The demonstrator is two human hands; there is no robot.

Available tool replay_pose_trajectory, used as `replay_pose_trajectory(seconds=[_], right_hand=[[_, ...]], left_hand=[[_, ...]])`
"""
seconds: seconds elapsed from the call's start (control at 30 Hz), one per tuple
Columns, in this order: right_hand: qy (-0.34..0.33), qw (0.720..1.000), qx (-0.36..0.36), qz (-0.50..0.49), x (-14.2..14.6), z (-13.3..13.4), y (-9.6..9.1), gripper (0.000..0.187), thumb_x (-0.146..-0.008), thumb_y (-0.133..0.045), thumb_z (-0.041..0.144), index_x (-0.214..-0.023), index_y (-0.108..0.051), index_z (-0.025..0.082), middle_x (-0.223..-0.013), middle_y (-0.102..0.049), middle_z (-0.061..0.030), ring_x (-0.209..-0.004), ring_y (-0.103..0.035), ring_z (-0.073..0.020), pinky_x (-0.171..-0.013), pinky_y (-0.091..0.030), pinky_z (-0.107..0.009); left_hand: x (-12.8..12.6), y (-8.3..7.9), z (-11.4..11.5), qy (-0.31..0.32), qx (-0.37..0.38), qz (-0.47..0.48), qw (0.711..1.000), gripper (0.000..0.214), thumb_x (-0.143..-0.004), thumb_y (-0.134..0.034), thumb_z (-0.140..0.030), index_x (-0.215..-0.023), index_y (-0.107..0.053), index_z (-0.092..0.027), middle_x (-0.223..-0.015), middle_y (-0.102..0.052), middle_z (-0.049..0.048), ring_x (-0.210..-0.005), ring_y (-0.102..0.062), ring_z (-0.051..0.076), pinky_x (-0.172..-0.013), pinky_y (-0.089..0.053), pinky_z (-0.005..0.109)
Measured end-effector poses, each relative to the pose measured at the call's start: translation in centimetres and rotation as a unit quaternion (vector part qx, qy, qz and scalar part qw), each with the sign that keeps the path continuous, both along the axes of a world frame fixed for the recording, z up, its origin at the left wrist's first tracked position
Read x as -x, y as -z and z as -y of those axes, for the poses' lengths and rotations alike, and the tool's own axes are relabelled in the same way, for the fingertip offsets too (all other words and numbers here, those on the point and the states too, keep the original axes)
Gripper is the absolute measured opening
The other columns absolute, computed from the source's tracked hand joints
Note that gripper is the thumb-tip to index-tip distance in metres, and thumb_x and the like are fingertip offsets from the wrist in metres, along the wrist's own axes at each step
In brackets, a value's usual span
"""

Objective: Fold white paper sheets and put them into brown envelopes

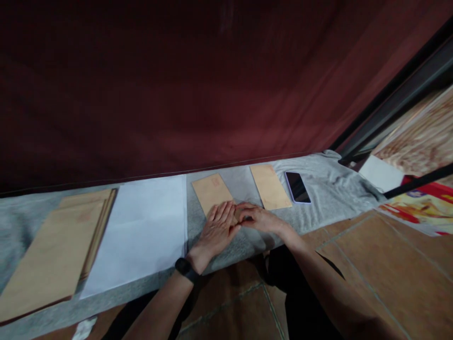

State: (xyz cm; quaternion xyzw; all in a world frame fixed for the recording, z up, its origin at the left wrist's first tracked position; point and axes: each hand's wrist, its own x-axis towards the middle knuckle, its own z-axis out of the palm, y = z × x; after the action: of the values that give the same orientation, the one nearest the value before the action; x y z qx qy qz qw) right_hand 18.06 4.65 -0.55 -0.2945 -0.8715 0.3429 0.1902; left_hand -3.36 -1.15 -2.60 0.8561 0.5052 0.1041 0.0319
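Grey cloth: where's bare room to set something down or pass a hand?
The grey cloth has most room right of the phone, though wrinkled. A narrower strip lies between the middle envelope and right envelope. Crowded: the middle envelope's near end, with left hand and right hand; and leftward, where white paper adjoins the envelope stack.

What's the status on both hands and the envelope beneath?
Left hand flat on the envelope. Right hand at its near end. Second envelope and phone off to the right; nothing seen blocking.
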Motion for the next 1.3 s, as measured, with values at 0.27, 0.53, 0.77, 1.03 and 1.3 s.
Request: replay_pose_trajectory(seconds=[0.27,0.53,0.77,1.03,1.3], right_hand=[[0.017,1.0,0.003,0.006,0.0,0.0,0.1,0.011,-0.087,-0.068,0.01,-0.091,-0.071,0.02,-0.131,-0.063,-0.0087,-0.129,-0.054,-0.0221,-0.109,-0.042,-0.041],[0.011,1.0,0.009,0.013,-0.1,-0.1,-0.2,0.014,-0.085,-0.07,0.01,-0.092,-0.072,0.022,-0.136,-0.06,-0.0074,-0.129,-0.055,-0.022,-0.109,-0.043,-0.04],[0.006,0.999,0.003,0.04,0.1,-0.2,-0.3,0.014,-0.083,-0.071,0.01,-0.088,-0.073,0.023,-0.133,-0.062,-0.0059,-0.129,-0.054,-0.0214,-0.108,-0.044,-0.037],[0.0,0.998,-0.025,0.056,0.3,-0.1,-0.5,0.014,-0.084,-0.071,0.01,-0.088,-0.073,0.024,-0.123,-0.063,-0.0039,-0.12,-0.057,-0.0189,-0.105,-0.045,-0.032],[-0.003,0.996,-0.045,0.074,0.6,-0.2,-0.9,0.012,-0.086,-0.068,0.012,-0.085,-0.072,0.023,-0.105,-0.064,-0.0024,-0.107,-0.059,-0.0181,-0.099,-0.046,-0.03]], left_hand=[[1.6,0.1,2.4,0.02,0.038,-0.013,0.999,0.065,-0.101,-0.035,-0.049,-0.156,-0.031,-0.014,-0.163,-0.033,0.0122,-0.152,-0.026,0.023,-0.124,-0.024,0.045],[4.1,-1.9,1.3,0.054,0.11,0.05,0.991,0.052,-0.105,-0.027,-0.044,-0.148,-0.046,-0.024,-0.154,-0.049,0.0049,-0.144,-0.042,0.015,-0.12,-0.034,0.037],[5.6,-1.6,-4.8,-0.107,-0.022,0.063,0.992,0.061,-0.104,-0.021,-0.041,-0.151,-0.038,-0.007,-0.16,-0.037,0.0164,-0.151,-0.029,0.025,-0.123,-0.027,0.046],[5.9,-0.9,-13.3,-0.119,0.002,-0.019,0.993,0.064,-0.102,-0.017,-0.043,-0.154,-0.035,-0.009,-0.162,-0.033,0.0131,-0.152,-0.026,0.026,-0.124,-0.023,0.046],[5.4,1.0,-13.7,-0.069,0.004,-0.041,0.997,0.06,-0.101,-0.022,-0.042,-0.157,-0.031,-0.02,-0.164,-0.032,0.0046,-0.154,-0.021,0.022,-0.125,-0.014,0.047]])
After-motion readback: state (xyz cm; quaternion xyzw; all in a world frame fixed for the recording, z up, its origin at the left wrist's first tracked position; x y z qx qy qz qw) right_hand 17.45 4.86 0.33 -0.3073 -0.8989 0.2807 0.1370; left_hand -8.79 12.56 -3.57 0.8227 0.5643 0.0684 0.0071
